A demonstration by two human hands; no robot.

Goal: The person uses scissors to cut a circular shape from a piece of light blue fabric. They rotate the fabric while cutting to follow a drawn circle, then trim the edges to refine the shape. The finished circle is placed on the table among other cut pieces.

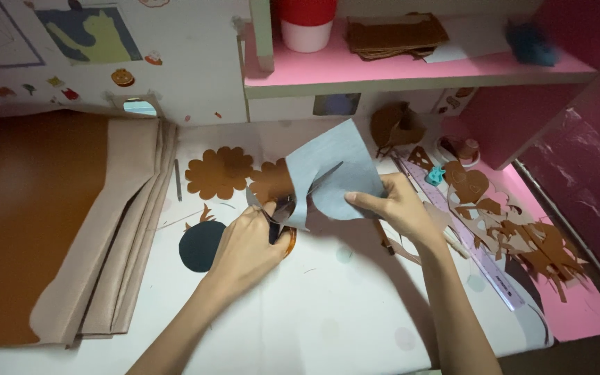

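My left hand [248, 246] grips a pair of scissors [287, 205] with an orange handle, and the blades are partway into a light blue felt sheet [335, 156]. My right hand [397, 205] pinches the right lower edge of that sheet and holds it up off the white table [328, 305]. Two brown flower-shaped cutouts [219, 172] lie just behind my left hand. A dark blue felt circle [199, 244] lies to its left.
Beige felt sheets [126, 208] lie stacked over a brown sheet [22, 222] at the left. A clear ruler [477, 253] and a heap of brown scraps [529, 243] lie at the right. Behind, a pink shelf [383, 69] carries a white cup [307, 31] and brown sheets.
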